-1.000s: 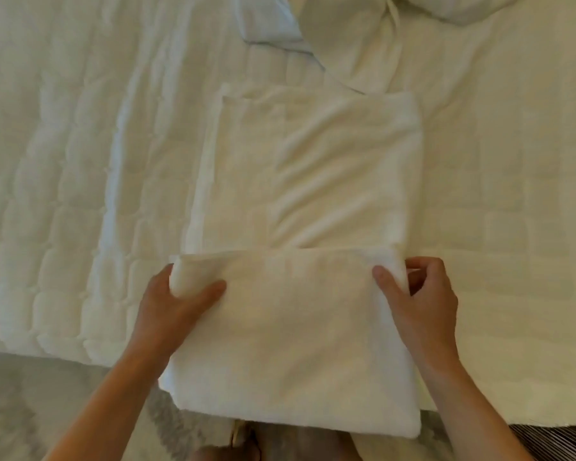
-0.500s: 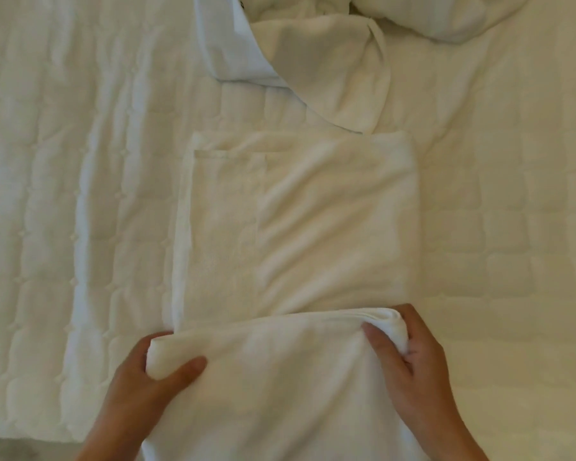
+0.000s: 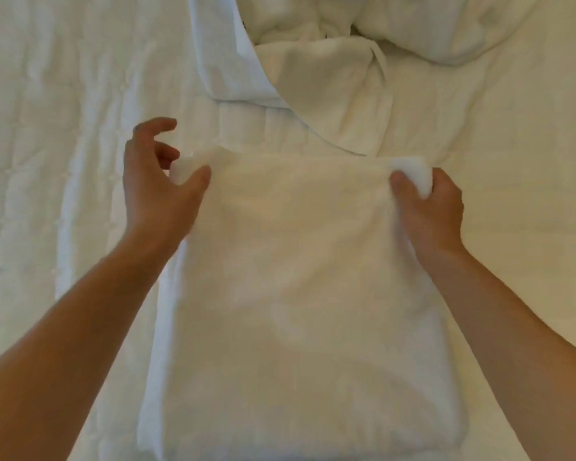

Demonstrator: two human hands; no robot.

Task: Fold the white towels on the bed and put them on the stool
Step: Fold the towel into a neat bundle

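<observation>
A white towel (image 3: pixel 300 294) lies folded on the bed, its top layer brought over to the far edge. My left hand (image 3: pixel 157 184) pinches the towel's far left corner between thumb and fingers, with the other fingers spread. My right hand (image 3: pixel 429 207) grips the far right corner, which bunches up in its fingers. Both forearms reach in from the bottom corners. The stool is not in view.
Beyond the towel lies a heap of crumpled white towels (image 3: pixel 333 81), with a pale blue-white cloth (image 3: pixel 226 61) to its left. The quilted white bedcover (image 3: pixel 47 161) spreads out on both sides.
Both hands have carried the near edge of the towel away from me and over to the far edge, so the towel is folded in half. The view has shifted forward over the bed.
</observation>
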